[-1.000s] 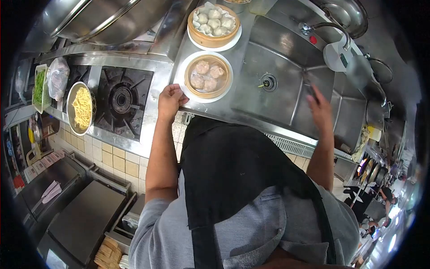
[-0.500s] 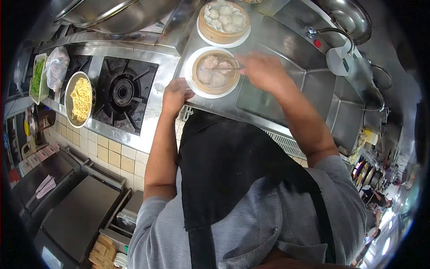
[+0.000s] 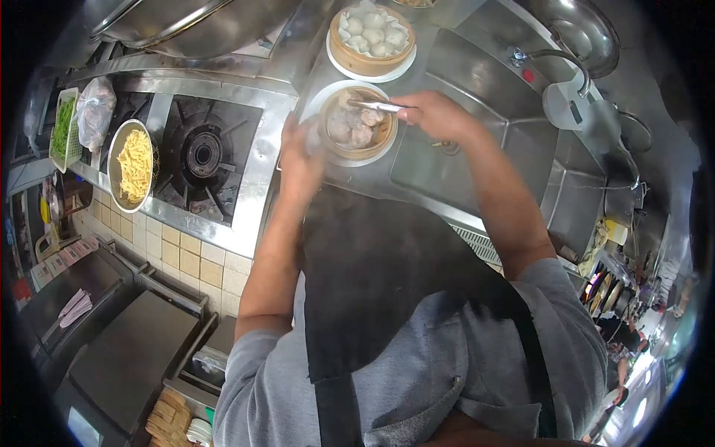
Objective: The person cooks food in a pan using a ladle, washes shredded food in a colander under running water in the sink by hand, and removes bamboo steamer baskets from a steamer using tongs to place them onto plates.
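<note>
My right hand (image 3: 436, 113) grips metal tongs (image 3: 378, 106), whose tips reach over a round bamboo steamer (image 3: 362, 156). Several steamed dumplings (image 3: 363, 135) sit inside it, and steam partly veils them. Beneath the steamer is a white plate (image 3: 319, 98). At the plate's left side is my left hand (image 3: 301, 149); motion smears its fingers, so whether it touches the plate does not show. Just behind stands a second bamboo steamer (image 3: 365, 61) on its own plate (image 3: 403, 70), holding several white buns (image 3: 375, 35) on paper.
A steel sink (image 3: 477, 167) with a faucet (image 3: 555, 51) lies to the right. On the left, a gas burner (image 3: 203, 153) adjoins a bowl of pale yellow strips (image 3: 135, 167), a plastic bag (image 3: 94, 115) and a basket of greens (image 3: 72, 153). A large metal pan (image 3: 186, 30) stands behind.
The tongs have swung so their tips point to the steamer's back left, and the dumplings in it have shifted. My left hand has moved up along the plate's left side.
</note>
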`<state>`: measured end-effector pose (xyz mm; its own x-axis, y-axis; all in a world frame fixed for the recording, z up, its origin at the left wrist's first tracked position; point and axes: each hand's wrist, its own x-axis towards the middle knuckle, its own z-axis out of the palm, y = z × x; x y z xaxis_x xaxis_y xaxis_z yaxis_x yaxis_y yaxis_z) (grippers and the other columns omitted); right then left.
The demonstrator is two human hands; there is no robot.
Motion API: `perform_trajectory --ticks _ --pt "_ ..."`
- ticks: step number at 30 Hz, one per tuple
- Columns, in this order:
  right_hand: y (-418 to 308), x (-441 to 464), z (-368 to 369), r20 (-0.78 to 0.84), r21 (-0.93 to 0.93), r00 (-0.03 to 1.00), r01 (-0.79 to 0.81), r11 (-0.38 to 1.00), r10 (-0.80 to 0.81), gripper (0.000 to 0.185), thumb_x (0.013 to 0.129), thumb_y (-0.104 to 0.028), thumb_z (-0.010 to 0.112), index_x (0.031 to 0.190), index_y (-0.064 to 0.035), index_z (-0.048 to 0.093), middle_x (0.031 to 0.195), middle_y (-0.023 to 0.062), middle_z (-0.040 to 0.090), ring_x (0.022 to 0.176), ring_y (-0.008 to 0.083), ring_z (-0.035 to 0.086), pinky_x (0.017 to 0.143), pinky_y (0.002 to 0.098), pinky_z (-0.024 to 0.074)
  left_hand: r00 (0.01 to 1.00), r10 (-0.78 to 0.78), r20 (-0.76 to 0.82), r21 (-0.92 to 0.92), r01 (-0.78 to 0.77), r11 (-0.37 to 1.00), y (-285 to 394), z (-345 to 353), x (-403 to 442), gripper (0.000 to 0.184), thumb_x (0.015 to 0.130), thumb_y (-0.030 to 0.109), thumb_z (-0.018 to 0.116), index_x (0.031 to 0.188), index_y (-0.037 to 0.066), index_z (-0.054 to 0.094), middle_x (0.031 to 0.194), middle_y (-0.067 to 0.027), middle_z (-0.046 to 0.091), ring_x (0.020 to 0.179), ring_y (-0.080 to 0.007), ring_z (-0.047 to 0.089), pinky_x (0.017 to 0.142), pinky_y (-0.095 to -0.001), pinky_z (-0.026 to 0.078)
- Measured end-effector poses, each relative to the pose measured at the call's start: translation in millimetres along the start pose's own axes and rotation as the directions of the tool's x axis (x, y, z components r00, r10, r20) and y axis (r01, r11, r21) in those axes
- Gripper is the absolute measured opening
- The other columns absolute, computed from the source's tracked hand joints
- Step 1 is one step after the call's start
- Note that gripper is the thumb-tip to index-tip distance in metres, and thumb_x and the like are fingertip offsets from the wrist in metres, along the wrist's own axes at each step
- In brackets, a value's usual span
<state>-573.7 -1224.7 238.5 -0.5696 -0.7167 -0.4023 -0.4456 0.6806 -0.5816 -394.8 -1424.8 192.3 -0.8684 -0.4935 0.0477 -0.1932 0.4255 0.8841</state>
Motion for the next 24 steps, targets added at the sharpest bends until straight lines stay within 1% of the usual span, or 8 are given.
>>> perform_trajectory --ticks 2,3,6,15,19,21,23,24 --pt "6.9 2.9 1.5 0.049 0.127 0.999 -0.007 0.992 0.001 0.029 0.088 -0.023 0.051 0.115 -0.0151 0.057 0.082 0.0111 0.062 0.081 0.0232 0.059 0.075 0.0347 0.0441 0.979 0.165 0.122 0.136 -0.182 0.974 17.4 4.6 6.0 0.054 0.067 -0.001 0.054 0.121 0.004 0.051 0.137 -0.0284 0.023 0.125 -0.0416 0.030 0.103 -0.0400 0.028" --pt "6.7 2.7 0.5 0.049 0.129 0.999 -0.005 0.992 -0.002 0.029 0.088 -0.023 0.051 0.115 -0.0151 0.057 0.082 0.0111 0.062 0.081 0.0232 0.059 0.075 0.0347 0.0441 0.983 0.111 0.147 0.152 -0.134 0.979 8.2 14.1 6.2 0.056 0.068 0.003 0.055 0.123 0.004 0.050 0.138 -0.0317 0.019 0.130 -0.0434 0.018 0.107 -0.0433 0.019" --pt "7.9 3.7 0.0 0.093 0.180 0.996 -0.024 0.983 0.008 0.029 0.088 -0.022 0.050 0.115 -0.0148 0.058 0.078 0.0090 0.061 0.075 0.0178 0.056 0.073 0.0323 0.0440 0.978 0.070 0.197 0.318 -0.131 0.939 5.3 33.2 10.7 0.053 0.070 0.008 0.054 0.123 0.007 0.051 0.141 -0.0324 0.009 0.132 -0.0452 0.006 0.108 -0.0458 0.010" --pt "5.8 0.4 -1.7 0.110 0.165 0.993 -0.064 0.984 0.046 0.029 0.088 -0.021 0.051 0.116 -0.0184 0.058 0.082 0.0106 0.063 0.077 0.0184 0.057 0.074 0.0332 0.0443 0.959 -0.098 0.266 0.143 0.061 0.988 -5.1 39.1 22.2 0.052 0.074 0.016 0.053 0.126 0.015 0.051 0.142 -0.0312 -0.007 0.134 -0.0427 -0.005 0.108 -0.0436 -0.003" --pt "11.2 1.2 -2.9 0.103 0.154 0.994 -0.039 0.987 0.023 0.028 0.087 -0.023 0.051 0.114 -0.0168 0.059 0.088 0.0112 0.063 0.081 0.0228 0.058 0.076 0.0349 0.0443 0.946 -0.084 0.312 0.167 0.033 0.985 -5.8 33.2 27.5 0.051 0.075 0.017 0.053 0.125 0.014 0.051 0.142 -0.0314 0.003 0.135 -0.0376 -0.004 0.108 -0.0437 -0.001" --pt "6.5 -2.2 -5.4 0.101 0.129 0.995 -0.025 0.991 0.012 0.028 0.087 -0.024 0.052 0.114 -0.0165 0.059 0.092 0.0109 0.063 0.084 0.0247 0.059 0.077 0.0353 0.0444 0.955 -0.063 0.291 0.006 0.064 0.998 -2.5 25.1 24.6 0.046 0.075 0.012 0.052 0.120 0.011 0.054 0.139 -0.0326 0.016 0.135 -0.0351 0.006 0.109 -0.0414 0.006" --pt "-10.7 -15.1 -8.6 -0.095 -0.237 0.995 0.001 0.971 -0.024 0.030 0.086 -0.027 0.052 0.115 -0.0182 0.057 0.102 0.0101 0.061 0.094 0.0278 0.057 0.081 0.0369 0.0436 0.978 -0.097 0.184 -0.111 0.119 0.987 -2.6 18.1 18.8 0.040 0.075 0.007 0.050 0.114 0.009 0.057 0.135 -0.0322 0.027 0.133 -0.0334 0.018 0.106 -0.0384 0.018" --pt "-17.4 -19.0 -12.7 -0.095 -0.237 0.995 0.001 0.972 -0.024 0.030 0.086 -0.027 0.052 0.115 -0.0182 0.057 0.102 0.0101 0.061 0.094 0.0278 0.057 0.081 0.0369 0.0436 0.986 -0.141 0.084 -0.177 0.154 0.972 -3.7 14.0 17.0 0.036 0.075 0.003 0.049 0.110 0.007 0.058 0.132 -0.0313 0.034 0.131 -0.0326 0.026 0.103 -0.0361 0.027"
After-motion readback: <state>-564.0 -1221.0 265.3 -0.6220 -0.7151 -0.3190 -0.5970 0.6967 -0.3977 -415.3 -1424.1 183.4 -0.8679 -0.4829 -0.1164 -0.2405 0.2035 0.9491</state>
